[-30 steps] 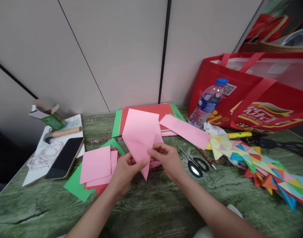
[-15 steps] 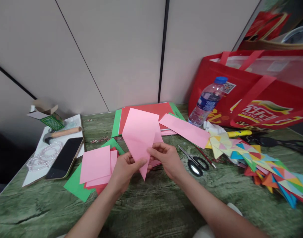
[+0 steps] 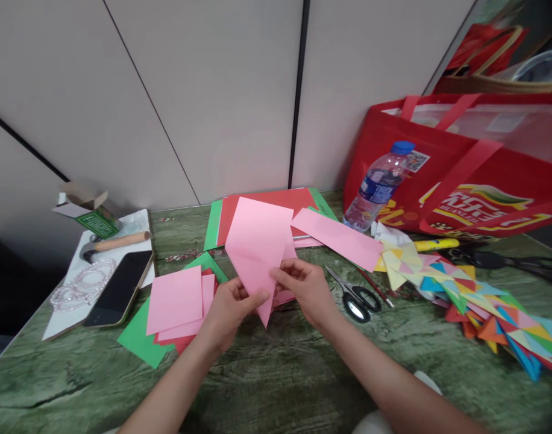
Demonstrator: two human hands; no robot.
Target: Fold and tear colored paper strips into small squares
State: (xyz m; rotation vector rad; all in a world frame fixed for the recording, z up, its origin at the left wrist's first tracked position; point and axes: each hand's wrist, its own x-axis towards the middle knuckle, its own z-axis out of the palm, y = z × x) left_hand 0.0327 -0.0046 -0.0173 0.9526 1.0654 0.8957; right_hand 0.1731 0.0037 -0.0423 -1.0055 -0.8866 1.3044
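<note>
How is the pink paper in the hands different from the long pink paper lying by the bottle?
The held pink paper is folded to a point at the bottom; the long pink strip is a plain rectangle. The held pink paper is lifted by the left hand and right hand; the long pink strip lies flat, untouched. Both are pink.

Pink paper sheet (image 3: 257, 244), folded to a downward point; raised above the table, creased diagonally

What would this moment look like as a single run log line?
left hand: pinching folded pink paper | right hand: pinching same paper | paper: raised, tip down | nearby on green table: scissors, pink squares
</note>
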